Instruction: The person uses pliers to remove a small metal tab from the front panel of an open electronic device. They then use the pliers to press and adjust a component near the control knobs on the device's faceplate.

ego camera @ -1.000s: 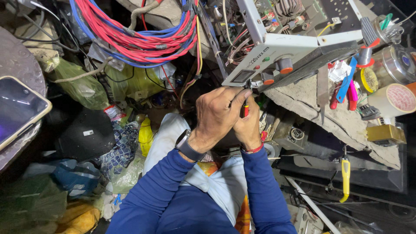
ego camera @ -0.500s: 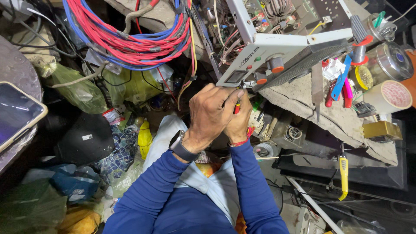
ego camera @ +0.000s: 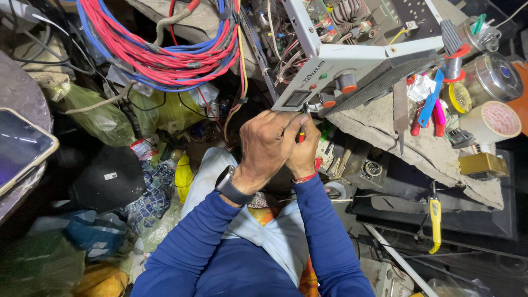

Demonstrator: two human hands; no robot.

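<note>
Both hands meet just below the front panel of an opened white electronic unit (ego camera: 335,69) with two orange knobs and exposed wiring. My left hand (ego camera: 267,144), with a dark watch on the wrist, wraps over a red-handled screwdriver (ego camera: 301,135) whose tip points up at the panel's lower edge. My right hand (ego camera: 303,155), a red thread at the wrist, presses against the left and grips the same handle from the right. Most of the tool is hidden by my fingers. Both arms wear blue sleeves.
A thick bundle of red and blue cables (ego camera: 159,49) hangs at upper left. A phone (ego camera: 22,148) lies at the left edge. Tape rolls (ego camera: 492,121), a metal can (ego camera: 492,77) and pliers (ego camera: 429,107) sit on the concrete ledge (ego camera: 396,148) at right. A yellow tool (ego camera: 435,220) hangs lower right.
The hands stay clasped on the screwdriver at the panel; they have shifted slightly as the view moved. Nothing was let go or picked up.
</note>
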